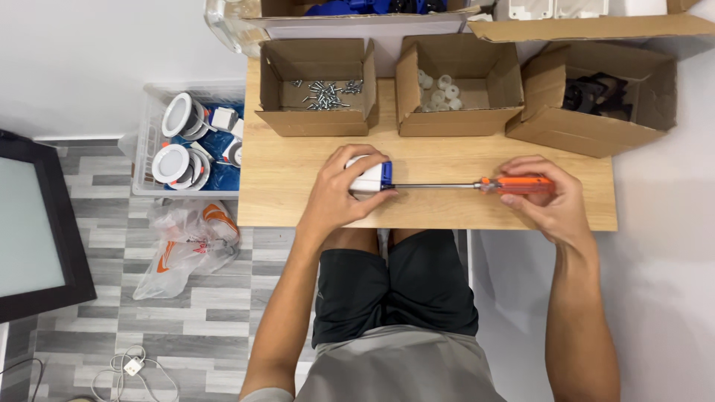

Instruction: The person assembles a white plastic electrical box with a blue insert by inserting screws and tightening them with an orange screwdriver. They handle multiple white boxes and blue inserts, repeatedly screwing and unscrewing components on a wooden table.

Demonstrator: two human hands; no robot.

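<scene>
Presently, left hand [339, 195] clamps a boxy white-and-blue plastic part [372, 177] on the smooth wooden table [290, 171], while right hand [547, 197] grips an orange-handled steel-shafted screwdriver [477, 184].

Place: a small assembly workstation, likely set up in a room of a home or small workshop.
Bench: a narrow wooden table [298, 186] is placed against a white wall.
Parts bins: three open cardboard boxes are lined up at the upper centre, sorted into screws [325, 92], white plastic caps [439, 91] and black parts [596, 95].
Stock: round white light fittings [177, 141] are kept in a clear crate at the upper left.
Floor: grey wood-look tiles [201, 320] are seen at the lower left, with a plastic bag [190, 246] left on them.
</scene>
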